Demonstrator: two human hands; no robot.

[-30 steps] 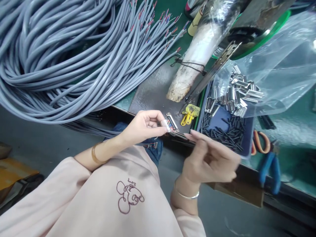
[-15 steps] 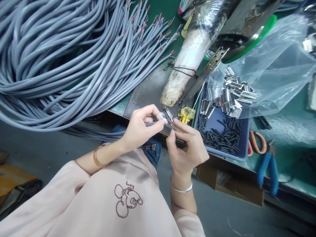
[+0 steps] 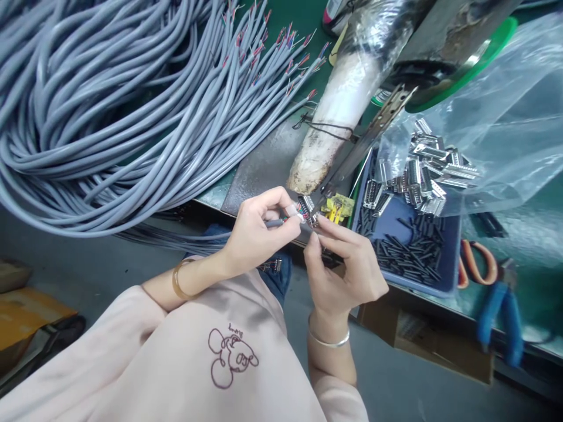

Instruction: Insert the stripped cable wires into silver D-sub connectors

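Note:
Between the fingertips of my left hand (image 3: 264, 231) are the thin coloured wires at the end of a grey cable (image 3: 273, 223). The wires meet a metal multi-pin connector (image 3: 307, 205) beneath the tip of a white wrapped tube (image 3: 328, 123). My right hand (image 3: 345, 266) pinches the connector's near end with its index finger and thumb; the exact contact is partly hidden. A perforated metal barrel (image 3: 382, 123), like a soldering iron's, slants down close to the connector. Yellow clip-like pieces (image 3: 338, 209) lie just right of it.
A large bundle of grey cables (image 3: 132, 135) with stripped ends covers the left. At right, a blue tray (image 3: 447, 264) holds short black sleeves (image 3: 409, 252) and loose connectors (image 3: 426, 164) beside a plastic bag (image 3: 519, 111). Orange-handled scissors (image 3: 486, 264) and blue-handled pliers (image 3: 501, 316) lie at the bench edge.
The view has shifted slightly, so the bench things appear farther right. Both hands keep their hold, and the connector appears slightly farther right and turned a little.

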